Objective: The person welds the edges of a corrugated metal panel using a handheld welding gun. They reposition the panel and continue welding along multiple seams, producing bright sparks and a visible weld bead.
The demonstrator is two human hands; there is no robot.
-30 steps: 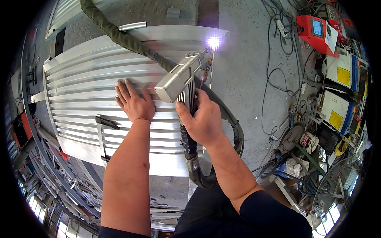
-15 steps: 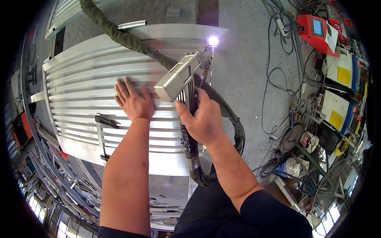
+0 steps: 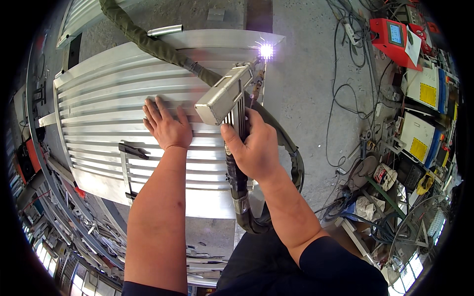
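My right hand (image 3: 255, 146) is wrapped round the dark ribbed handle of a silver handheld welding gun (image 3: 223, 96). At the gun's tip a white-violet welding spark (image 3: 266, 51) glares by the far right corner of a slatted metal panel (image 3: 98, 113); the glare hides the spot itself. My left hand (image 3: 169, 127) rests flat on the panel's slats, fingers spread, left of the gun. A thick hose in a green sleeve (image 3: 143, 39) crosses the panel's far part. Another dark hose (image 3: 249, 222) curves from the handle's lower end round to the right.
A short metal tube (image 3: 165, 30) lies by the panel's far edge. Left of my forearm, a black-ended clamp (image 3: 132, 150) sits on the panel. Cables (image 3: 333, 113) trail over the floor at right, near a red machine with a screen (image 3: 395, 37). Metal lengths are piled at lower left.
The welding gun and my right hand have shifted very slightly to the right, and the spark with them. Small streaks now fly from the spark. My left hand has stayed in place.
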